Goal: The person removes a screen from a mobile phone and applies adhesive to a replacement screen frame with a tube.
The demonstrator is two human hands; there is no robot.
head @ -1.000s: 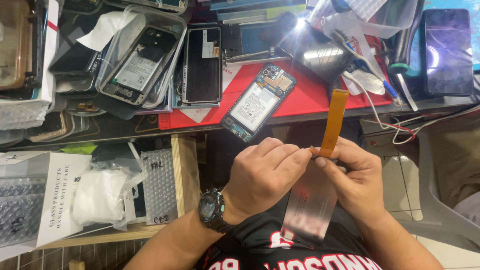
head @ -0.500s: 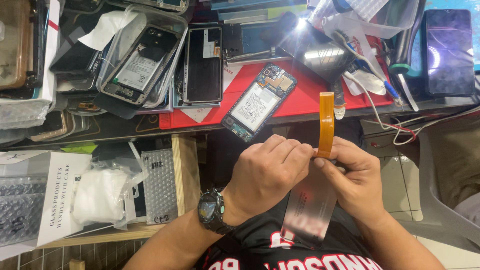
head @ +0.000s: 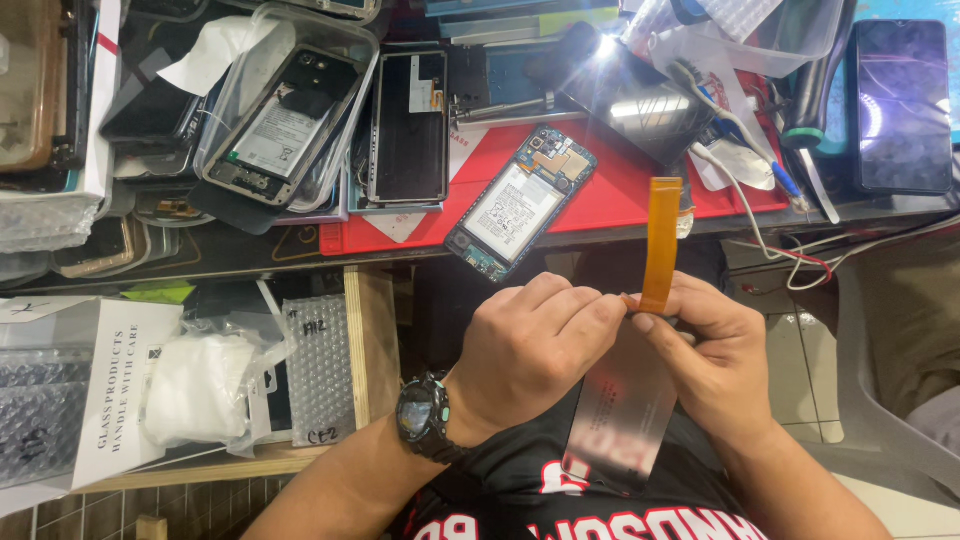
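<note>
While my fingertips meet at the middle of the view, both hands pinch the same orange strip [head: 662,240] — my left hand [head: 530,350] curls into a loose fist with thumb and forefinger closed on the strip's lower end, and my right hand [head: 715,350] clamps that end from the 3 o'clock side. From the pinch, the strip stands almost upright, pointing to 12 o'clock, its top just in front of the table's edge. Below my fingers, toward 6 o'clock, a thin glossy panel [head: 620,410] hangs down over my black shirt; my right hand touches its upper edge, though I cannot tell how firmly it is held. On my left wrist, at 7 o'clock from the pinch, sits a black watch [head: 422,415].

Farther out at 11 o'clock, an opened phone [head: 520,202] with its battery showing lies tilted on a red mat [head: 610,190]. At 10 o'clock a clear tray [head: 345,40] holds another opened phone — near it lies a dark phone frame [head: 410,128]. At 2 o'clock a dark phone [head: 902,105] lies face up. At 8 o'clock, bubble-wrap bags [head: 320,370] rest on a wooden shelf [head: 370,340].
</note>
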